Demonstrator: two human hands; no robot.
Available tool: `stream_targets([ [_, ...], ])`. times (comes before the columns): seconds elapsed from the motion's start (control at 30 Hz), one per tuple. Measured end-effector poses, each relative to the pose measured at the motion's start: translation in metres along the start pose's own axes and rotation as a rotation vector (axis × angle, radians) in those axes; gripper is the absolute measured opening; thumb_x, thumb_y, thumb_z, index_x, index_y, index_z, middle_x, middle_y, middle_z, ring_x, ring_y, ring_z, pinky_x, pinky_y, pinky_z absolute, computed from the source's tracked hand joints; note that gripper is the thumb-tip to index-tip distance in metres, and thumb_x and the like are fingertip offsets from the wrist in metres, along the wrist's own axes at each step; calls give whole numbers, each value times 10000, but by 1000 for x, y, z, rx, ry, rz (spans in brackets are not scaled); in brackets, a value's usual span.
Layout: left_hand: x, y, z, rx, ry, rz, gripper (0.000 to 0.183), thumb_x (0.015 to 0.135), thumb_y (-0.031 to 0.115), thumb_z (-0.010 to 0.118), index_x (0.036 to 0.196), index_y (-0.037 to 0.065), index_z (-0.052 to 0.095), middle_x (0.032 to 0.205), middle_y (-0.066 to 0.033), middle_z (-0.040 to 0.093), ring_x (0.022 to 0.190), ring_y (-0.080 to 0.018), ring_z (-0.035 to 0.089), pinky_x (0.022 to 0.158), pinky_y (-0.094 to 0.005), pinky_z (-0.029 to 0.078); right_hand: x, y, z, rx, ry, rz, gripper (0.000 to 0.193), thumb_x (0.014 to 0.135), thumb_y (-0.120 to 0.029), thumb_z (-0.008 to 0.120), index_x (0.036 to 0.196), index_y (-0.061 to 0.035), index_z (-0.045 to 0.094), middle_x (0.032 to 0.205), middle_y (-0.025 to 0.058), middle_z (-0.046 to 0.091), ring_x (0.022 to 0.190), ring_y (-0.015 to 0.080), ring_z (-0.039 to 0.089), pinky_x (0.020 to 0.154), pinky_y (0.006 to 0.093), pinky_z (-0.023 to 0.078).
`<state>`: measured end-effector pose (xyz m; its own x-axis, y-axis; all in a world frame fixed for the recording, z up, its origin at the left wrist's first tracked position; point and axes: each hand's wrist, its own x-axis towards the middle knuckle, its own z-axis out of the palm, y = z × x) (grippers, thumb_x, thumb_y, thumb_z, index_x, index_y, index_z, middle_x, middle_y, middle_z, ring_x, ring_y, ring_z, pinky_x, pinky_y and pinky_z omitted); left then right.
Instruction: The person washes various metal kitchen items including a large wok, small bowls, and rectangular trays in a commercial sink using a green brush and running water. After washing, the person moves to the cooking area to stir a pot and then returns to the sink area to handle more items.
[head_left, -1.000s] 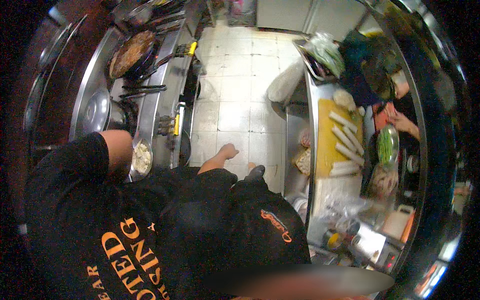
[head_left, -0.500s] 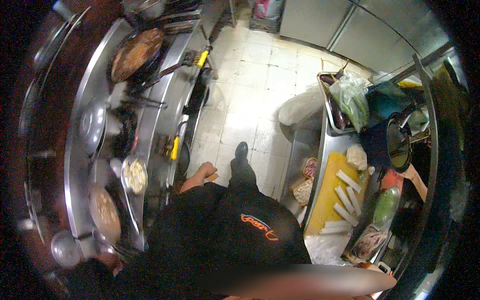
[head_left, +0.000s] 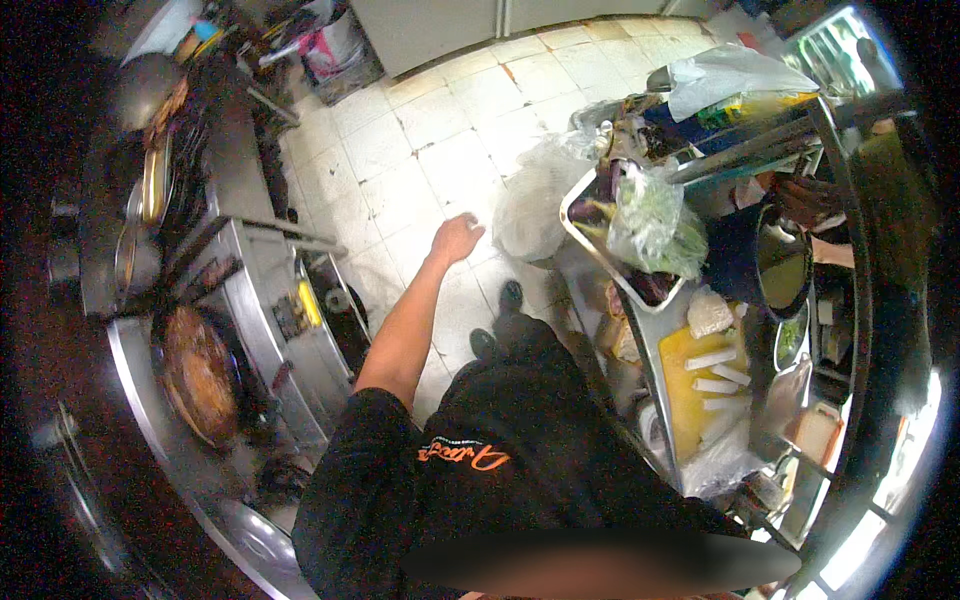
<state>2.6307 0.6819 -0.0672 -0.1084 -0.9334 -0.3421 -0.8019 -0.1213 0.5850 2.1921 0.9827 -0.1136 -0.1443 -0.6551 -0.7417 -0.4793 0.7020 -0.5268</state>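
My left hand (head_left: pixel 459 240) reaches forward at the end of my bare forearm, over the tiled floor. Its fingers are loosely curled and a little apart, and nothing shows in them. Nearest to it is a pale, bulging plastic bag (head_left: pixel 533 215), just to its right and apart from it. My right hand is out of sight. On the right, a metal tray (head_left: pixel 610 262) holds dark purple eggplants (head_left: pixel 594 213) and a clear bag of greens (head_left: pixel 650 215). Several white sticks (head_left: pixel 712 358) lie on a yellow cutting board (head_left: pixel 680 400).
A dark pot (head_left: pixel 785 265) with yellowish liquid stands on the right, beside another person's arm (head_left: pixel 832 252). To the left, a metal cooking counter (head_left: pixel 262 310) carries a brown-surfaced wok (head_left: pixel 200 375) and a yellow handle (head_left: pixel 308 303). My shoes (head_left: pixel 510 296) are on the floor.
My left hand has swung forward and right, away from my side. My view has shifted along the aisle and turned, with counters and tray now at different places.
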Motion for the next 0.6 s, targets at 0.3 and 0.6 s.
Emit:
stream_targets([
  [0.3,139,-234,-110,564,73,536,343,853,321,535,937,6,641,943,-205,644,951,-369,589,853,-415,456,87,-57,121,108,-216,-23,250,839,-172,556,1061,-66,601,914,92,653,731,151,597,601,322,485],
  [0.6,187,-318,-186,413,-891,-541,311,804,272,576,981,25,644,857,-162,647,789,-281,628,648,-422,503,128,-222,256,743,-4,286,237,842,-230,599,1007,-61,618,859,81,660,760,168,611,700,309,491],
])
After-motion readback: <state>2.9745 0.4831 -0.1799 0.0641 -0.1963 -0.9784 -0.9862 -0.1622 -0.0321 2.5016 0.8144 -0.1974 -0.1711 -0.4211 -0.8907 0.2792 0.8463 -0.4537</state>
